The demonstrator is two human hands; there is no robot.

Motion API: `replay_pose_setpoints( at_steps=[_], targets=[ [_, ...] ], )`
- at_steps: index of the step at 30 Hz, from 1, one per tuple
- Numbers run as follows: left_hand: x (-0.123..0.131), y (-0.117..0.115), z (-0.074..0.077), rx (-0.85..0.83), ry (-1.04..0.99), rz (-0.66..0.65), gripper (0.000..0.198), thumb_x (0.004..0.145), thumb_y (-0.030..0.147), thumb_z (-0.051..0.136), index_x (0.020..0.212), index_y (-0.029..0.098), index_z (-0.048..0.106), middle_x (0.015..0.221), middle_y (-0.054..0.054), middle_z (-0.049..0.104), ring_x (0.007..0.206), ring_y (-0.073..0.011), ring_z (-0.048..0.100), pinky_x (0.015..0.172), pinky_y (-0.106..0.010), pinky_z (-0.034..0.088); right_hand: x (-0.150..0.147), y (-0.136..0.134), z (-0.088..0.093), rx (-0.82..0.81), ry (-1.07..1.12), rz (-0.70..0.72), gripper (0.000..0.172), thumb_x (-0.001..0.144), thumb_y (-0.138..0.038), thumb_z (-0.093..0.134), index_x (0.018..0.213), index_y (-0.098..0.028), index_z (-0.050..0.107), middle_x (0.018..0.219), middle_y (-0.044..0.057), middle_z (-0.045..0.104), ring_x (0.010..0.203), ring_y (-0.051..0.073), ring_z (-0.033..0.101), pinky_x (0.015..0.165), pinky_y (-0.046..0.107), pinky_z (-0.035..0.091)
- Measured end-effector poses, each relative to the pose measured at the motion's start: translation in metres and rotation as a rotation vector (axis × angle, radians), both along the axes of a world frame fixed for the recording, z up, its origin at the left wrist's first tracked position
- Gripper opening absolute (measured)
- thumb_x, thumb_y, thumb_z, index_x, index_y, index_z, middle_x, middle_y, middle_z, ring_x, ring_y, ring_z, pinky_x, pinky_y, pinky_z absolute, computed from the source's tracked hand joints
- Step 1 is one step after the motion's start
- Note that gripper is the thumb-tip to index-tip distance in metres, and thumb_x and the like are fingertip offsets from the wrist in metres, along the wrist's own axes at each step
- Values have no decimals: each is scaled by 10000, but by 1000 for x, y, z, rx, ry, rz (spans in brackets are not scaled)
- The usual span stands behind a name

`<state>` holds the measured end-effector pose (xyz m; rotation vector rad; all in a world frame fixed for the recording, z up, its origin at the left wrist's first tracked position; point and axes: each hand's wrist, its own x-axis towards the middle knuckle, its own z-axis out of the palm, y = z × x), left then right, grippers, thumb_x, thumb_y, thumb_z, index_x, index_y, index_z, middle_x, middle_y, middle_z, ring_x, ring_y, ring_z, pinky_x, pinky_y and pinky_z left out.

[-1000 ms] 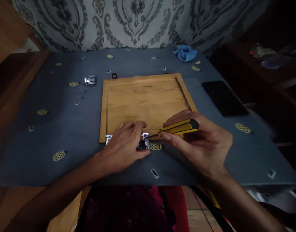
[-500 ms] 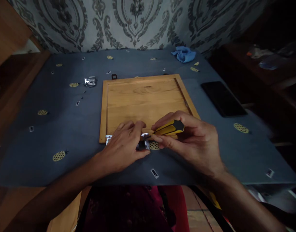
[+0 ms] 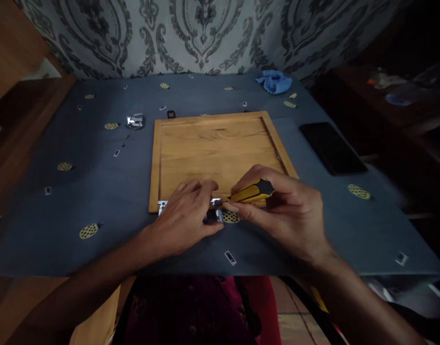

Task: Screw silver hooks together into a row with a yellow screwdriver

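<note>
A framed wooden panel (image 3: 213,153) lies flat on the cloth-covered table. My left hand (image 3: 186,218) is closed over a metal hinge (image 3: 218,214) at the panel's near edge, thumb on the near side and fingers on the wood. More shiny metal (image 3: 162,205) shows left of this hand; whether it belongs to the same hinge is hidden. My right hand (image 3: 292,211) grips a yellow and black screwdriver (image 3: 250,191), tilted with its handle up to the right. Its tip end points down at the hinge; the exact contact is too small to make out.
Another metal hinge (image 3: 135,121) lies left of the panel, with small screws (image 3: 124,140) nearby. A black phone (image 3: 332,147) rests to the right. A blue cloth (image 3: 274,82) sits at the back, and a small dark loop (image 3: 171,114) stands behind the panel.
My right hand and the screwdriver have shifted very slightly, the handle turning a little. The left hand still holds the hinge against the panel.
</note>
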<state>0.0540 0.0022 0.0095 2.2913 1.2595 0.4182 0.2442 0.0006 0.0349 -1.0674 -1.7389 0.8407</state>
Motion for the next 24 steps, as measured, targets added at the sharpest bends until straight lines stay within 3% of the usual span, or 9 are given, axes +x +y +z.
replay_pose_setpoints(
  at_steps=[6,10,19,24],
  targets=[
    [-1,0,3,-1,20,0,460,816,312,772,1156,222,477,1083,-69,665,1105,-303,609,941,-461,498,-4,-4,-11,182,21,-172,262,748,-377,876,725,-254,646,668,-18,603,603,158,571,542,327,437],
    [0,-1,4,-19,33,10,497,797,305,800,1168,218,480,1077,-67,661,1099,-304,609,940,-454,497,-2,-6,-8,184,98,-269,253,751,-415,863,693,-295,647,653,5,586,599,193,545,513,359,439],
    [0,0,2,-3,32,9,497,792,303,803,1161,214,482,1078,-71,657,1096,-311,614,935,-458,496,-3,-5,-14,148,141,-168,196,784,-304,849,769,-286,655,708,-16,584,623,164,563,519,312,461],
    [0,0,1,9,42,1,506,803,329,801,1171,216,473,1102,-74,654,1102,-311,610,936,-460,495,-4,-5,-19,131,127,-185,199,809,-297,829,746,-263,644,706,-8,593,608,154,557,508,309,454]
  ],
)
